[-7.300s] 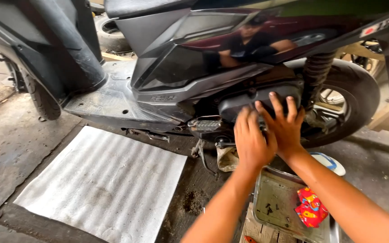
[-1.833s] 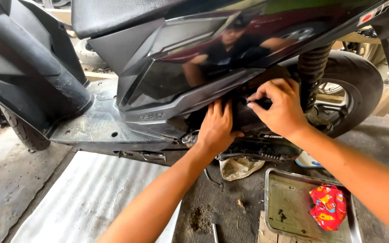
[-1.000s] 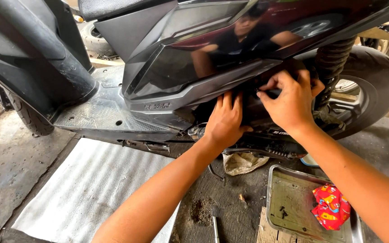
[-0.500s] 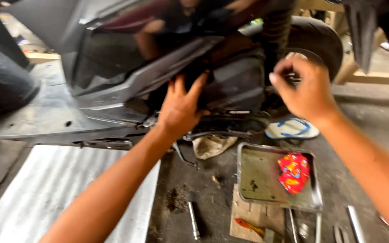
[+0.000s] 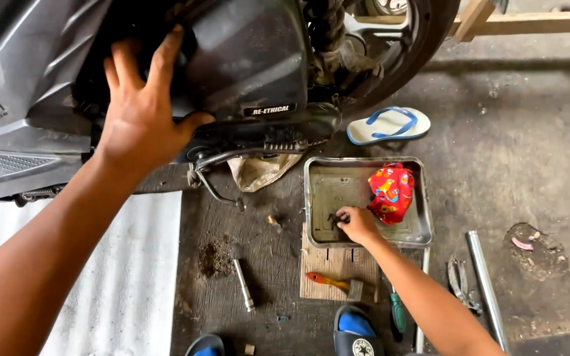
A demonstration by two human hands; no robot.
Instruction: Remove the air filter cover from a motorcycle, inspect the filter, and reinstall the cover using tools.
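Note:
My left hand lies flat with spread fingers on the black engine cover of a grey scooter, thumb hooked under the cover's lower edge. My right hand reaches down into a shallow metal tray on the floor. Its fingertips are pinched together on a small dark bolt lying on the tray bottom. A red patterned cloth sits in the tray just right of that hand.
The tray rests on a small wooden board with an orange-handled tool. Around it lie a green screwdriver, a socket bar, pliers, a metal rod, a flip-flop. A white sheet lies left.
My right hand has left the scooter's engine area and dropped into the metal tray. My left hand stays pressed on the black cover. The view has tilted down toward the floor.

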